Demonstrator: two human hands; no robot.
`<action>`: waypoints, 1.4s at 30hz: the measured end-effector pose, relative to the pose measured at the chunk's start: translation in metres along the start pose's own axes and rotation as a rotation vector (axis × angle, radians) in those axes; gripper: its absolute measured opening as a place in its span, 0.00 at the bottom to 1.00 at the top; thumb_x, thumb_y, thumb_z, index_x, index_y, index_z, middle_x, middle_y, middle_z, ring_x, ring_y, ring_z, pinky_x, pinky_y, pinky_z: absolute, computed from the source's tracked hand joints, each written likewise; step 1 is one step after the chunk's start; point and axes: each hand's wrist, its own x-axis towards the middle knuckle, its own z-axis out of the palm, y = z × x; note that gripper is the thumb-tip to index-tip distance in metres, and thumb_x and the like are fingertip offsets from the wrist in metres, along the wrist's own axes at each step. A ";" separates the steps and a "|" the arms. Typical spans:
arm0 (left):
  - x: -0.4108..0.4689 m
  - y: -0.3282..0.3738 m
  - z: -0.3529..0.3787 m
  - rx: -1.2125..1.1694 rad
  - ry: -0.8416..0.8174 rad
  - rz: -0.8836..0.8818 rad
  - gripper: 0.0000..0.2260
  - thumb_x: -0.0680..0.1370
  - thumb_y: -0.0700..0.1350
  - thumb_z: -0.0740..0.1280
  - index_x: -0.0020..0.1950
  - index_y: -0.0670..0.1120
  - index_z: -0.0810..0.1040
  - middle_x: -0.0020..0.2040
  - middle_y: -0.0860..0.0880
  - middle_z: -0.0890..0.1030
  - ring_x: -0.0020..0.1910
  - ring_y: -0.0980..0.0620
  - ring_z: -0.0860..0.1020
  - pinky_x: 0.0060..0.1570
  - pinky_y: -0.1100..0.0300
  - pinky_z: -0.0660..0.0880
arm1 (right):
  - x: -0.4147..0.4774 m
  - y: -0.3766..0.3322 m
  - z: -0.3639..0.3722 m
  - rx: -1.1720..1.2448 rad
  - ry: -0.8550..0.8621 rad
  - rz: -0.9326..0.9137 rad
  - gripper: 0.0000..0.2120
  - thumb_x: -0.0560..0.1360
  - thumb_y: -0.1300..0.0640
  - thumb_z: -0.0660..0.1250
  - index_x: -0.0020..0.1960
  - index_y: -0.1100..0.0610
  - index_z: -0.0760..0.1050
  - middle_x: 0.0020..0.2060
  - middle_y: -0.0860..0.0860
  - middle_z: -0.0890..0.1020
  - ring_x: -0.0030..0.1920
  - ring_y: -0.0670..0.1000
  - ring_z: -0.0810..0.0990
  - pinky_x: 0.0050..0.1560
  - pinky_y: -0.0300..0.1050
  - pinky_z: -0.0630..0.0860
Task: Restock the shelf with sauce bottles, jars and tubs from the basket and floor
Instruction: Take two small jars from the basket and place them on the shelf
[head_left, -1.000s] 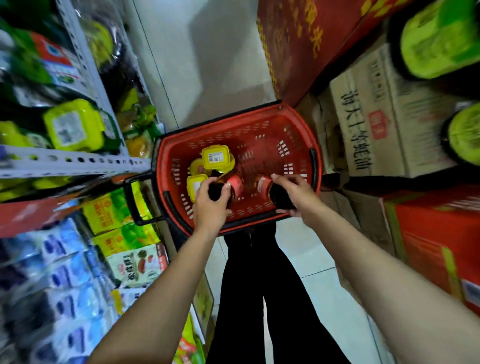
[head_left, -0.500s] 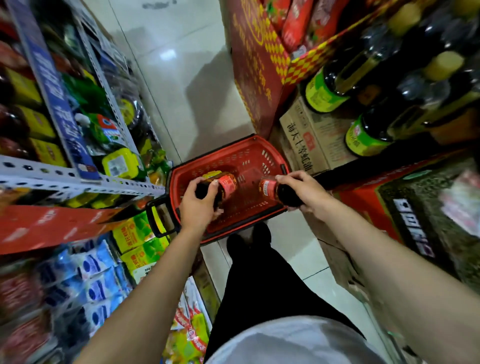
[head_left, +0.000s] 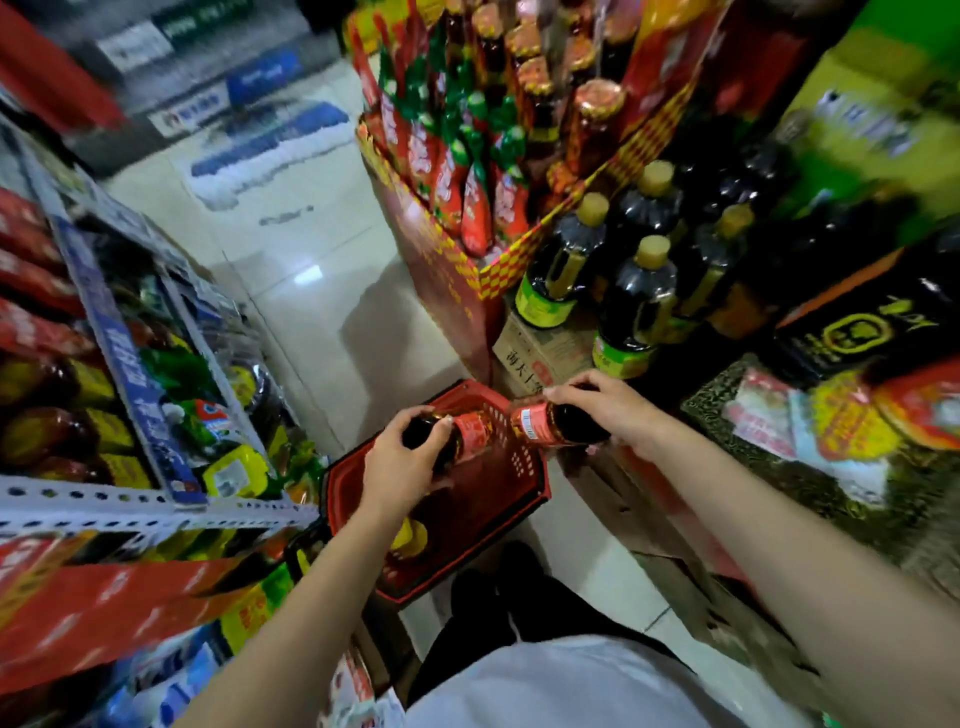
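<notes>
- Red-labelled dark jars, one per hand: left hand (head_left: 402, 457) has its fingers curled round the left jar (head_left: 460, 434), and right hand (head_left: 608, 410) is wrapped round the right jar (head_left: 553, 423).
- Both jars lie roughly sideways with label ends facing each other. They are close, but I can't tell if they touch.
- Jars are in the air above the red basket (head_left: 522, 470), which sits on the floor by the person's feet. A yellow-lidded tub (head_left: 410, 538) lies inside, so there is more to stock.
- Step, my read: pick from basket is done, placing is not yet done.
- Next move calls for a swing to the shelf (head_left: 156, 512) on the left, jars turned upright and a free gap. Shelf stock is too blurred to pick a slot.
- Surface: pale glossy floor tiles (head_left: 311, 270) with glare patches.
- Room: narrow shop aisle. On the right, big soy sauce bottles (head_left: 636, 306) with gold caps stand on a cardboard carton (head_left: 540, 353). Behind them is a chequered display box (head_left: 452, 260) of red bottles.
</notes>
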 end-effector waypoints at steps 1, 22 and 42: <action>0.002 0.005 0.001 0.048 -0.028 0.039 0.10 0.72 0.56 0.69 0.50 0.54 0.78 0.51 0.49 0.79 0.50 0.49 0.79 0.41 0.48 0.81 | -0.008 -0.002 -0.004 -0.002 0.027 -0.006 0.21 0.71 0.44 0.69 0.57 0.55 0.72 0.49 0.54 0.77 0.38 0.49 0.77 0.22 0.37 0.69; -0.024 0.062 0.068 0.265 -0.710 0.288 0.08 0.74 0.49 0.69 0.51 0.51 0.77 0.57 0.45 0.74 0.45 0.52 0.78 0.37 0.47 0.81 | -0.160 0.110 -0.013 0.626 0.642 0.127 0.21 0.70 0.41 0.68 0.57 0.53 0.75 0.47 0.50 0.79 0.40 0.47 0.78 0.30 0.37 0.72; -0.261 0.022 0.207 0.597 -1.198 0.550 0.06 0.75 0.48 0.68 0.51 0.53 0.76 0.51 0.48 0.74 0.27 0.47 0.81 0.35 0.50 0.81 | -0.377 0.311 0.009 0.947 1.138 0.184 0.14 0.70 0.44 0.69 0.52 0.51 0.77 0.44 0.50 0.79 0.36 0.50 0.78 0.25 0.38 0.69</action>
